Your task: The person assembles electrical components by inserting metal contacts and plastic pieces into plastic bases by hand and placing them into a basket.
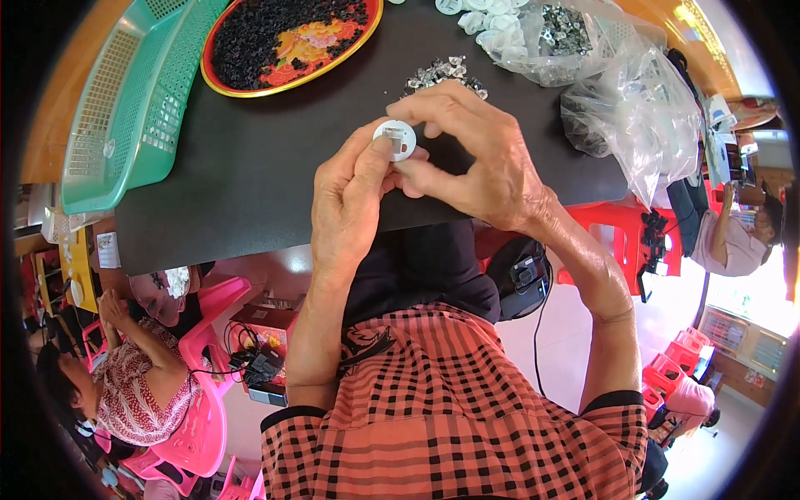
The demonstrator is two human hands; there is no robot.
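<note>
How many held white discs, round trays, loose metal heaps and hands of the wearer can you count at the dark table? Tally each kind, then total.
White disc: 1
Round tray: 1
Loose metal heap: 1
Hands: 2 (left hand, right hand)
Total: 5

The shirt (467, 392) is orange-red with black checks and a black print (367, 343), its short sleeves (612, 429) edged in black. The trousers (417, 271) are black. Left hand (346, 200) and right hand (500, 162) are bare.
</note>
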